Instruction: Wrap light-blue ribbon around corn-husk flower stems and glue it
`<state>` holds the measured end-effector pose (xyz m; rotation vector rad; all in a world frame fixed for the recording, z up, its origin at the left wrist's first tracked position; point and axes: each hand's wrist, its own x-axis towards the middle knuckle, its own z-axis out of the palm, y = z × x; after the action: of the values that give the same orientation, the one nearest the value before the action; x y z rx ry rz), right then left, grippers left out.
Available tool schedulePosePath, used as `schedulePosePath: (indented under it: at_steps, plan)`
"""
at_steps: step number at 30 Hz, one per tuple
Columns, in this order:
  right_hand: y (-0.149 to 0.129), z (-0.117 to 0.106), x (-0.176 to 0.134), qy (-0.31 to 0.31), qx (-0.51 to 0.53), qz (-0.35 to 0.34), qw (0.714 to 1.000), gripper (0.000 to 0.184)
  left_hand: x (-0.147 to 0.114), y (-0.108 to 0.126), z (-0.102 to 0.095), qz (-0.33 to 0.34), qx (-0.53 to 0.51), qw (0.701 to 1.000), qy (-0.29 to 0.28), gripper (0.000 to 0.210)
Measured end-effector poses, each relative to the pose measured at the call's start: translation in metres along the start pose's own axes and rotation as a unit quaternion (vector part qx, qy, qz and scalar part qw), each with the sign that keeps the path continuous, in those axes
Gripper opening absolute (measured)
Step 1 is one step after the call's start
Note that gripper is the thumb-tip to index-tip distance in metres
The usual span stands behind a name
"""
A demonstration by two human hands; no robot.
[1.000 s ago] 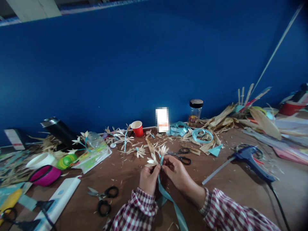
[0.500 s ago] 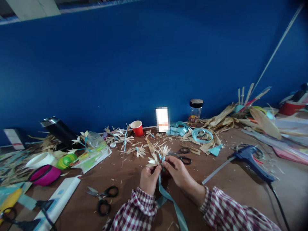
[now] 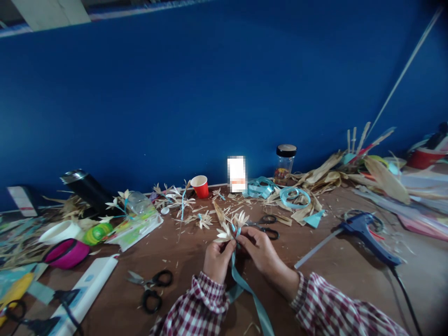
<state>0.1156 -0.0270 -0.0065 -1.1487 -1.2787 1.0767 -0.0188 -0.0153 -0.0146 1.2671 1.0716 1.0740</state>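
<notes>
Between my two hands is a small bunch of dried-husk flowers (image 3: 241, 219) with pale pointed petals and blue-wrapped stems. My left hand (image 3: 217, 260) pinches the base of the bunch between thumb and fingers. From the other side, my right hand (image 3: 261, 252) is closed at the same stems, its thumb and forefinger close to the left thumb. A light blue ribbon (image 3: 250, 289) hangs from the pinch point and runs down over the table toward me. The exact grip on stems and ribbon is partly hidden by the fingers.
Black-handled scissors (image 3: 150, 284) lie left of my hands, another pair (image 3: 269, 226) just beyond them. A blue glue gun (image 3: 371, 238) rests at right. A power strip (image 3: 87, 294), red paper cup (image 3: 200, 187), lidded jar (image 3: 284, 163) and dried husks (image 3: 324, 170) stand around.
</notes>
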Motion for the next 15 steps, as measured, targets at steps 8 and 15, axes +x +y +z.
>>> schedulePosePath:
  at_steps: [8, 15]
  plan:
    - [-0.0031, 0.0003, -0.0016, -0.006, -0.025, -0.013, 1.000, 0.018, -0.0006, -0.0012, 0.0005, 0.002, 0.020, 1.000, 0.019, 0.028]
    - [-0.0006, -0.0002, -0.0007, -0.006, -0.024, -0.022, 0.999, 0.019, -0.0007, 0.0006, 0.0010, -0.005, 0.018, 0.999, 0.028, 0.028]
